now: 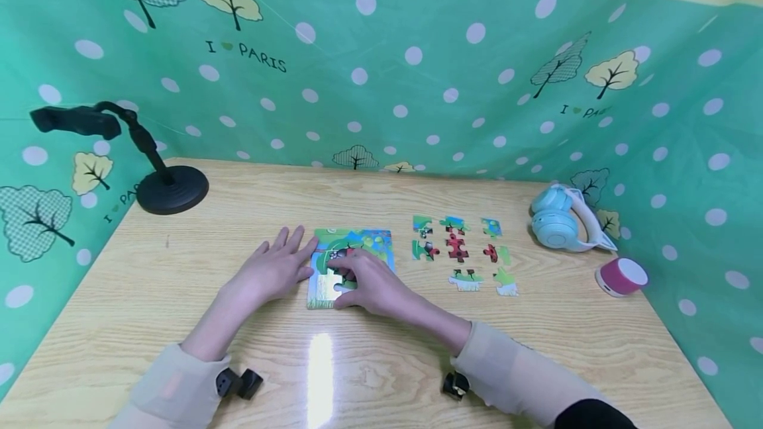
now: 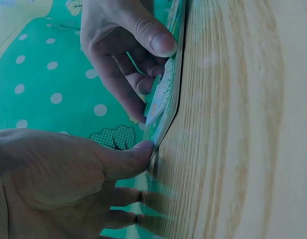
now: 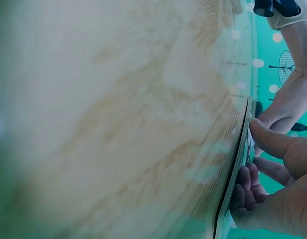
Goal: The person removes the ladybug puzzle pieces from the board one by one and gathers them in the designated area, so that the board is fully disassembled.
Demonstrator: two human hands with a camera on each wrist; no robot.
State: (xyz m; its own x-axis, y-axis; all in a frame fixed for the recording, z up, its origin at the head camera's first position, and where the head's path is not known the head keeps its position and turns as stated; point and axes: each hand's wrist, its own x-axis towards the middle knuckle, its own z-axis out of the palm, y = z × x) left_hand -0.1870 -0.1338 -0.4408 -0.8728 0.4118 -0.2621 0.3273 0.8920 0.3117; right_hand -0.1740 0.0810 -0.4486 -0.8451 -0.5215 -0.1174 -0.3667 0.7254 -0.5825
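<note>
A square jigsaw puzzle board [image 1: 381,238] with a green and blue picture lies flat on the table. My left hand [image 1: 274,270] rests at its left side, fingers spread, with the thumb touching the board's edge in the left wrist view. Over the board's lower middle, my right hand [image 1: 378,286] bends its thumb and fingers around a pale puzzle piece [image 2: 156,103], which sits tilted at the board's surface. The right hand covers part of the picture. In the right wrist view, the right thumb [image 3: 268,137] is close along the board's edge.
Several loose puzzle pieces [image 1: 457,248] lie spread to the right of the board. Blue and white headphones [image 1: 557,224] and a pink cylinder [image 1: 616,278] stand farther right. A black stand [image 1: 173,189] is at the back left, before a green curtain [image 1: 381,111].
</note>
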